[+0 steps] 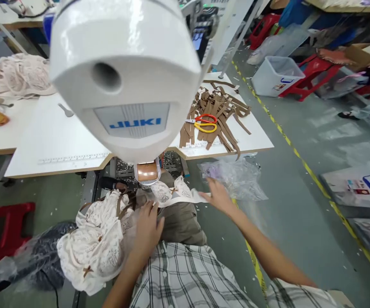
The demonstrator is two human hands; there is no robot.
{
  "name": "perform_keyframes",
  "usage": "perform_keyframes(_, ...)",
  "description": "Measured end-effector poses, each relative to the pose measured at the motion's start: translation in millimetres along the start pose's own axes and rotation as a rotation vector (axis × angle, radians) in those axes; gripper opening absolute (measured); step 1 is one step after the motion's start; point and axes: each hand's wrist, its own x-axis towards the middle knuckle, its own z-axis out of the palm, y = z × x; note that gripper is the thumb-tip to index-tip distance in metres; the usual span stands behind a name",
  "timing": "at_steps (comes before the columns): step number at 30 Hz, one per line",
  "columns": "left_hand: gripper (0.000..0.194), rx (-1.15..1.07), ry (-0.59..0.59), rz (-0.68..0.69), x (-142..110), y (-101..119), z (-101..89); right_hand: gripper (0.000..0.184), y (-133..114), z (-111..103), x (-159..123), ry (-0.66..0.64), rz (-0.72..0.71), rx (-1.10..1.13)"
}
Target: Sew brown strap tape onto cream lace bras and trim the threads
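Note:
My left hand (147, 226) lies flat, fingers spread, on a pale lace garment (95, 244) heaped on my lap. My right hand (218, 196) reaches out to the right and pinches the end of a white lace strip (185, 197) that runs back under the sewing machine's needle area. A big white JUKI sewing machine head (125, 77) fills the upper middle of the view, with its copper-coloured end piece (147, 172) just above the lace.
Brown straps (218, 115) and red-and-yellow scissors (204, 123) lie on the white table (60, 145). A crumpled clear plastic bag (236, 177) sits by my right hand. A red stool (5, 233) stands on the left, bins (276, 75) and a yellow floor line (300, 158) on the right.

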Motion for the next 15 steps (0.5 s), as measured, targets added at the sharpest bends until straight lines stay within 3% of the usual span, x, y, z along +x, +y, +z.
perform_keyframes(2, 0.025, 0.042, 0.059, -0.084, -37, -22, -38.2, 0.064, -36, 26, 2, -0.094, -0.161, 0.078)
perform_keyframes(4, 0.033, 0.261, 0.175, -0.311, -75, -45, -74.3, 0.060, -78, 44, -1, -0.179, -0.306, 0.157)
perform_keyframes(6, 0.041, 0.466, 0.073, -0.437, -107, -59, -95.4, 0.050, -121, 57, -7, -0.308, -0.459, 0.275)
perform_keyframes(8, 0.033, 0.505, -0.047, -0.397, -127, -63, -100.1, 0.044, -159, 69, -16, -0.491, -0.627, 0.402)
perform_keyframes(10, 0.029, 0.480, -0.093, -0.341, -135, -57, -98.5, 0.047, -191, 79, -26, -0.644, -0.744, 0.479)
perform_keyframes(12, 0.028, 0.412, -0.031, -0.289, -136, -42, -102.7, 0.062, -215, 85, -38, -0.701, -0.789, 0.508)
perform_keyframes(15, 0.021, 0.178, 0.104, -0.155, -135, -11, -127.0, 0.077, -241, 75, -53, -0.780, -0.836, 0.601)
